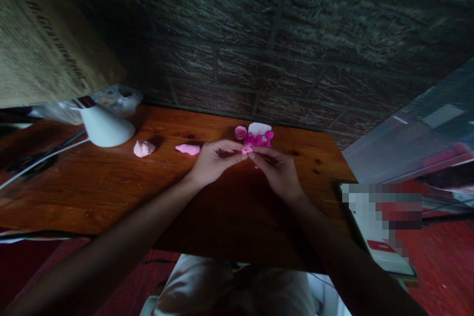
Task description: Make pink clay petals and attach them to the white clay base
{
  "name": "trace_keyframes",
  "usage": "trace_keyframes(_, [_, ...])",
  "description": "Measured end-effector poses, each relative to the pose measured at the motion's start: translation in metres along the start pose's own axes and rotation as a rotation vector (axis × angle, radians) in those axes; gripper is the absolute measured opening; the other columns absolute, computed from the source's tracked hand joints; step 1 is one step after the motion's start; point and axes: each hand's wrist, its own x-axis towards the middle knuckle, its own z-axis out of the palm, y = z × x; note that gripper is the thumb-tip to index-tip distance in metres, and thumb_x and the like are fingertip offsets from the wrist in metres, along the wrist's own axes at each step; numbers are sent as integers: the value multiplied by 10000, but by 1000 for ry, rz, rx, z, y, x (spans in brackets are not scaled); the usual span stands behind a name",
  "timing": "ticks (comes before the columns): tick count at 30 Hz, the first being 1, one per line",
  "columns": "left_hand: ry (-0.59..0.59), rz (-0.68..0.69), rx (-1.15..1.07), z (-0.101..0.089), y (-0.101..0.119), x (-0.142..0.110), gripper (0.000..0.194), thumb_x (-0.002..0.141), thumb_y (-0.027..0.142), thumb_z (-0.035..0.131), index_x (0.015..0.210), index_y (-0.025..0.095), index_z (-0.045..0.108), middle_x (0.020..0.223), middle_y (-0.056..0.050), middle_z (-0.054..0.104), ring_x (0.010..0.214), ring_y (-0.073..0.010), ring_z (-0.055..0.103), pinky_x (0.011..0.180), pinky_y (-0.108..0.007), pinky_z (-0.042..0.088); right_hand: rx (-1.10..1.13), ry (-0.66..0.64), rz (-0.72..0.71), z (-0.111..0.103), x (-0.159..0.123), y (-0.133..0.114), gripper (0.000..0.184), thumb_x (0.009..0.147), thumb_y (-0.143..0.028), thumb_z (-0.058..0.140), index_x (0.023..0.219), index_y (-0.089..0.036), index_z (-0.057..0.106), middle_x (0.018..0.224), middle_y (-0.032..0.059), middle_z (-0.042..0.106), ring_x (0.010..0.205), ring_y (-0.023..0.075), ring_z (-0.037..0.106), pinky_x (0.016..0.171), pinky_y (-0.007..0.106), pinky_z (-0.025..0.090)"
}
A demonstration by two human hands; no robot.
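Between the fingertips of my left hand [218, 160] and my right hand [276, 168] is a small curled piece of pink clay [246, 150]. Both hands pinch it a little above the wooden table. Just behind my fingers lie several darker pink pieces [259, 138], next to a pale sheet or card [260, 129] and a light pink disc [240, 133]. To the left of my left hand rests a flattened pink lump [188, 149]. A paler pink lump [144, 148] sits farther left.
A lamp with a white base [107, 126] and a newspaper-print shade [48, 44] stands at the left, its cord crossing the table [122, 187]. Crumpled clear plastic [120, 98] lies behind it. A stone-patterned wall [237, 54] closes off the back. A translucent panel [414, 123] is at the right.
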Motion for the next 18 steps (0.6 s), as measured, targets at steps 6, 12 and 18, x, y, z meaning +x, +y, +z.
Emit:
trace_keyframes(6, [19, 8, 13, 1, 0, 1, 210, 751, 279, 861, 915, 166, 793, 962, -74, 829, 879, -189, 775, 894, -339, 616, 18, -1, -23, 1, -1, 1, 211, 801, -383, 796, 976, -270, 830, 1022, 36, 827, 881, 209, 753, 768, 341, 608])
trace_keyframes(12, [28, -7, 27, 2, 2, 0, 249, 751, 249, 852, 983, 175, 803, 982, -66, 832, 868, -176, 771, 871, -317, 608, 1, -25, -64, 1, -2, 0, 211, 836, -372, 760, 1011, -275, 826, 1067, 32, 824, 917, 203, 755, 778, 330, 611])
trace_keyframes(18, [39, -5, 68, 2, 2, -1, 200, 758, 265, 847, 939, 188, 808, 902, -50, 829, 800, -169, 755, 818, -311, 600, 5, -16, -50, 3, -3, 0, 206, 835, -381, 756, 1005, -292, 830, 1039, 24, 825, 779, 173, 723, 665, 306, 598])
